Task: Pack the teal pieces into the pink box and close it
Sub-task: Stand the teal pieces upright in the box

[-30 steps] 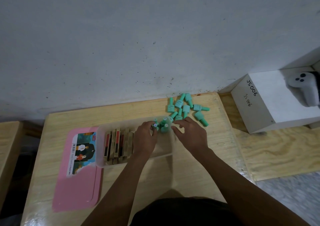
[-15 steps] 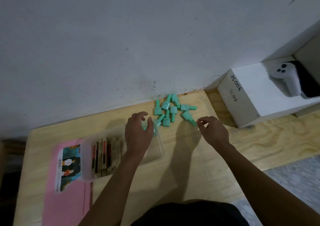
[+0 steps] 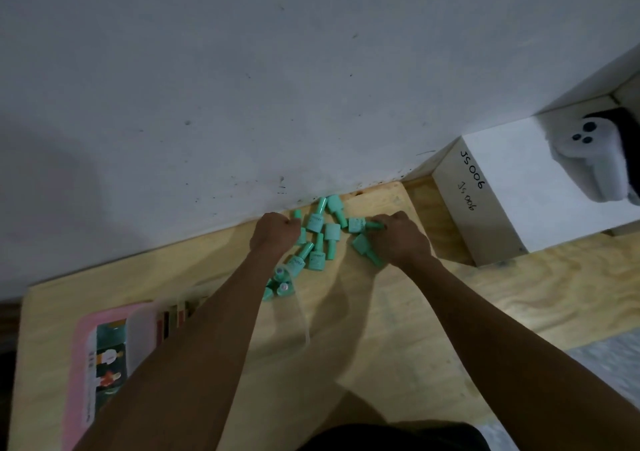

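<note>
**Both hands in the pile, box waiting nearer me**

My right hand [image 3: 398, 239] curls its fingers round the stem of one teal piece [image 3: 358, 225]. My left hand [image 3: 275, 232] is balled up against the loose teal pieces [image 3: 320, 239] by the wall; whether it holds one I cannot tell.

The pink box [image 3: 304, 326] sits open on the desk [image 3: 398, 329], beside its lid [image 3: 78, 364]. Grabbing several at once could send a round one rolling off the desk edge, and my left forearm could knock the box. That arm hides most of the box, so its count is unclear.
</note>
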Available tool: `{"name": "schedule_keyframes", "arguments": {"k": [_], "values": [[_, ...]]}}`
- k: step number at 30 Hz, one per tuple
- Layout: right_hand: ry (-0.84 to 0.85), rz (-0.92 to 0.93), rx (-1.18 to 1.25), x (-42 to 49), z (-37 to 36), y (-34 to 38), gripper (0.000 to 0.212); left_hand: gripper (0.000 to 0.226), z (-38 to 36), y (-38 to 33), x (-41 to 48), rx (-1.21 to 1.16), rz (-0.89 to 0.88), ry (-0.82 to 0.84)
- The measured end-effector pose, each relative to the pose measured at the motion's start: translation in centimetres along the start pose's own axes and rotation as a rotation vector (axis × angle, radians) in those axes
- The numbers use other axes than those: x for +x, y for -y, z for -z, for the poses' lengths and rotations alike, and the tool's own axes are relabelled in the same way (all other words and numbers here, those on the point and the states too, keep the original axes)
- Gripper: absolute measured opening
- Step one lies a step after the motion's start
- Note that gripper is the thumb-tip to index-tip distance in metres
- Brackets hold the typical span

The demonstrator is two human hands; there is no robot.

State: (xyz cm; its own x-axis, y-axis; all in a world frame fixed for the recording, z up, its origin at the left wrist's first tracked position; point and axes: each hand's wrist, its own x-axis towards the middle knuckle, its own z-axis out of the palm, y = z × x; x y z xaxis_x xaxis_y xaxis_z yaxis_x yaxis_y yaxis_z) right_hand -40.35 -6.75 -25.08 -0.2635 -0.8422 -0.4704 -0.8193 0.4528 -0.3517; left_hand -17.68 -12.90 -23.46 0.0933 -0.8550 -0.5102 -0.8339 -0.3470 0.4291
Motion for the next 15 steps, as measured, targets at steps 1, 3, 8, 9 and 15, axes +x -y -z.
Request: {"name": "schedule_keyframes", "arguments": {"k": [1, 3, 8, 9, 15], "values": [[0.001, 0.014, -0.017, 0.3, -0.1, -0.1, 0.038, 0.040, -0.2, 0.0, 0.2, -0.008, 0.000, 0.002], [-0.001, 0.054, -0.042, 0.8, -0.1, -0.6, 0.035, 0.036, -0.4, 0.0, 0.6, -0.021, 0.003, -0.015], [0.025, 0.127, 0.016, 0.9, 0.2, -1.7, 0.041, 0.022, -0.7, -0.4, 1.0, -0.057, 0.010, 0.002], [0.022, 0.102, 0.086, 0.8, 0.2, -1.9, 0.042, 0.019, -0.7, -0.5, 0.8, -0.059, 0.007, 0.012], [-0.135, 0.029, 0.609, -1.5, 0.8, -0.7, 0.028, 0.021, -0.2, 0.1, -0.3, -0.119, -0.077, -0.007]]}}
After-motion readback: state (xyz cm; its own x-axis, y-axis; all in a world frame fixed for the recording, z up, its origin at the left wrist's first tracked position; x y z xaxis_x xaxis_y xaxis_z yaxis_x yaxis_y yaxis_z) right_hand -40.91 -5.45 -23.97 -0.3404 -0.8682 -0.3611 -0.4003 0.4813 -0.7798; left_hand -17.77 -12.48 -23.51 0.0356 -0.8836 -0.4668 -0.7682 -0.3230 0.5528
